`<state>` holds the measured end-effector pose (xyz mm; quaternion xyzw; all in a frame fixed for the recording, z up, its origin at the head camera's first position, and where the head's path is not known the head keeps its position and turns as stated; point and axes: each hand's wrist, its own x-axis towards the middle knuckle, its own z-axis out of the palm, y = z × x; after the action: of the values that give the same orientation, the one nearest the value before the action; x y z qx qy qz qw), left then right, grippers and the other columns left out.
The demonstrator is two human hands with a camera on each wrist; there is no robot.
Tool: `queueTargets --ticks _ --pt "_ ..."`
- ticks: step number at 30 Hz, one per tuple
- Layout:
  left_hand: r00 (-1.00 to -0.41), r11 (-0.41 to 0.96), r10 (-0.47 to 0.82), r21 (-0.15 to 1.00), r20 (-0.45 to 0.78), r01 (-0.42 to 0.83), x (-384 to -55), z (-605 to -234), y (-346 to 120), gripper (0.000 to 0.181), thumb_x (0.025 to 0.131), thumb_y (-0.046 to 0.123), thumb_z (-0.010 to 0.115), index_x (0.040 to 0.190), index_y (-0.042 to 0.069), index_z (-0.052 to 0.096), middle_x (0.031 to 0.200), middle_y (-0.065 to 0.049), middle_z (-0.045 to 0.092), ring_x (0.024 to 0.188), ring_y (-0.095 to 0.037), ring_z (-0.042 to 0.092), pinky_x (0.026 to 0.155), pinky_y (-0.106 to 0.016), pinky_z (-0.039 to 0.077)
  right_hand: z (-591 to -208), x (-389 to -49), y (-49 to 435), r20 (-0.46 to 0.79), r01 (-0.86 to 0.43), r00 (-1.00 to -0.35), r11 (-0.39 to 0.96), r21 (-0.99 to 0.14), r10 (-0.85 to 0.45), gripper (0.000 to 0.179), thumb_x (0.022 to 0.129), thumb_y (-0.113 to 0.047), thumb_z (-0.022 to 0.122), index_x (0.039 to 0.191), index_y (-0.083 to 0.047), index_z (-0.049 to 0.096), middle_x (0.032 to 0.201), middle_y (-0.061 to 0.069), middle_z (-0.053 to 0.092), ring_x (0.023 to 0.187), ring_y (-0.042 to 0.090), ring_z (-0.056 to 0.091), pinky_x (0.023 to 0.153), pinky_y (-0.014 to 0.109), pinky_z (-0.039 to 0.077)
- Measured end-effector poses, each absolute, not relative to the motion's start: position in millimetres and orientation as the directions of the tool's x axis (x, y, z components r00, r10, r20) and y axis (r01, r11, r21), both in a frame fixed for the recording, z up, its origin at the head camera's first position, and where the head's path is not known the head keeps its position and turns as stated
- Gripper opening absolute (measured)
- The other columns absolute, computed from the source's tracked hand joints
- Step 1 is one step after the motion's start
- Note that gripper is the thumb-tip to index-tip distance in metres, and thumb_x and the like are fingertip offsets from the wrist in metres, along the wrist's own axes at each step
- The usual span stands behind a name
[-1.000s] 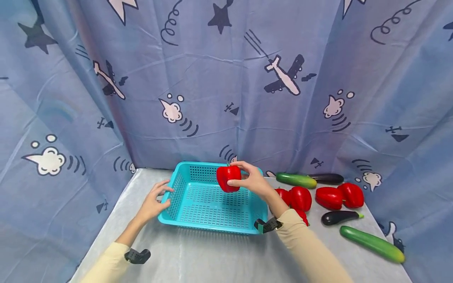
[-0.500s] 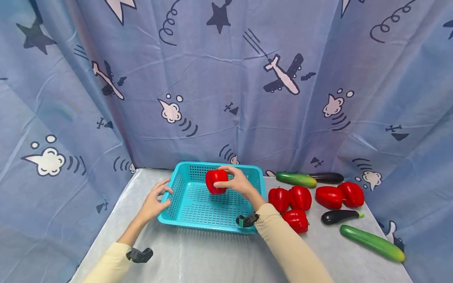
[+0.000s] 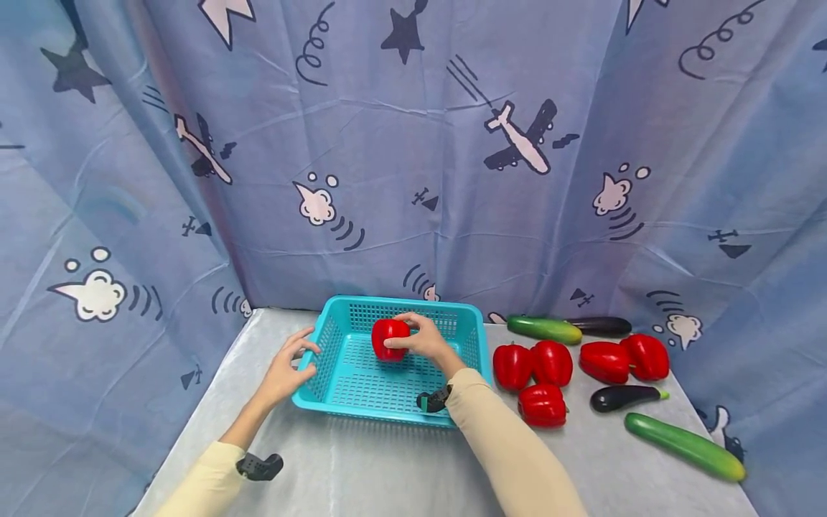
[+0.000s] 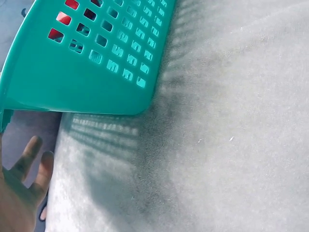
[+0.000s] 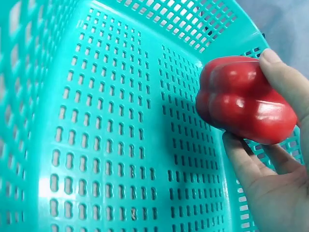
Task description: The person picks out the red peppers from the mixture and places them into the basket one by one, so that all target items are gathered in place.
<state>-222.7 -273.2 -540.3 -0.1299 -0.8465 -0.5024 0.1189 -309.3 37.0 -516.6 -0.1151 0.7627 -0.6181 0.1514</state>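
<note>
My right hand (image 3: 423, 339) grips a red bell pepper (image 3: 390, 339) inside the turquoise plastic basket (image 3: 362, 415). In the right wrist view, the thumb lies on one side of the pepper (image 5: 241, 99) and the fingers (image 5: 241, 159) are against the opposite side, with the perforated basket floor (image 5: 106, 145) below. At the basket's left rim, my left hand (image 3: 282, 370) has its fingertips and thumb right at the edge. In the left wrist view, part of that hand (image 4: 24, 188) shows with two fingers spread loosely outside the basket wall (image 4: 53, 72).
Several red bell peppers (image 3: 543, 406) lie right of the basket. Beyond them are a small eggplant (image 3: 623, 397), a dark eggplant (image 3: 604, 327), a green cucumber (image 3: 545, 329) and a longer cucumber (image 3: 685, 446). A patterned curtain (image 3: 388, 215) hangs behind the pale table (image 3: 388, 474).
My right hand has carried the red bell pepper left and down, deeper into the basket. The left hand has stayed at the basket's left rim.
</note>
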Motion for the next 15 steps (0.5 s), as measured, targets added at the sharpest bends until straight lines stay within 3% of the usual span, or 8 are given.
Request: queueTargets --ticks 15 --pt "-0.93 0.434 0.087 0.827 0.356 0.358 -220 -538 -268 0.031 0.077 -0.019 0.066 0.105 -0.005 0.065 0.151 -0.028 0.04 0.113 -0.056 0.056 0.082 -0.061 0.051 -529 -309 23 -0.139 0.072 -0.922 0.195 -0.978 -0.361 0.057 0.084 -0.008 0.083 0.135 -0.001 0.059 0.128 0.022 0.056 0.112 0.04 0.057 0.089 0.053 0.053"
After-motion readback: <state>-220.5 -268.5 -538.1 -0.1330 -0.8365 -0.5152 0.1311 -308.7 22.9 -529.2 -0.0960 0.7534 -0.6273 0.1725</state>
